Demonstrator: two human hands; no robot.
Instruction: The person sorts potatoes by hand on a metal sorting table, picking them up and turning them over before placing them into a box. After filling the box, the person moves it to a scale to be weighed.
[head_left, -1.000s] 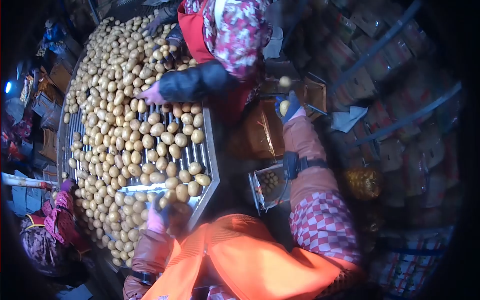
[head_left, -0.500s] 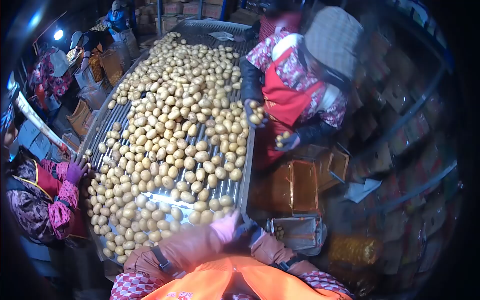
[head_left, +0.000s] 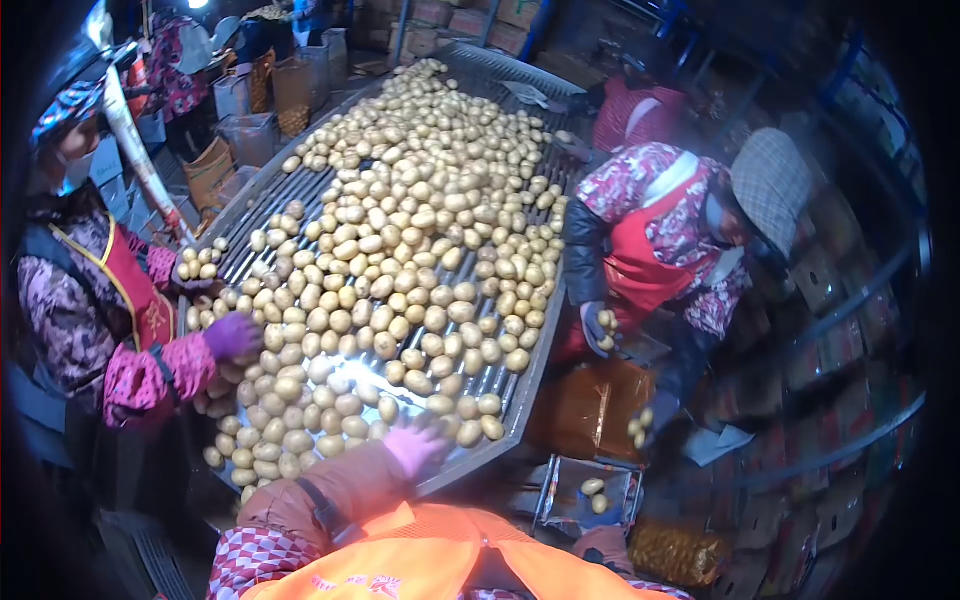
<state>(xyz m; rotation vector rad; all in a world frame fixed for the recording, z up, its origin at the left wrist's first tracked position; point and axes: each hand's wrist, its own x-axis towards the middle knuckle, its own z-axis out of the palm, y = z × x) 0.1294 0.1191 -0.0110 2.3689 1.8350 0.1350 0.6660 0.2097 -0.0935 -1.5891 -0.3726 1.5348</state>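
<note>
Your left hand (head_left: 415,447), in a pink glove, is at seven o'clock with its grip spread wide, the fingers smeared by blur, just beside the nearest potatoes. Your right hand (head_left: 600,517), in a blue glove, is at five o'clock at the open-topped box (head_left: 549,490); two smooth, oval potatoes (head_left: 593,487) show right by it, but you cannot tell whether its grip holds them or has let them go, as the fingers are mostly hidden.

The main spread of potatoes (head_left: 400,220), round to egg-shaped with pale tan skins, lies on the ribbed metal bench (head_left: 538,380) from twelve o'clock down to seven. Glare washes out a patch near your left hand, and the heap hides many of the slats.

At four o'clock stands a brown carton (head_left: 570,405) with a shiny strip. At nine, a co-worker's purple glove (head_left: 232,336) blurs over the potatoes; at two, another co-worker in a red apron (head_left: 650,255) has potatoes at both hands. A yellowish sack (head_left: 680,553) near five is dim, and darkness cuts off the outer edges.
</note>
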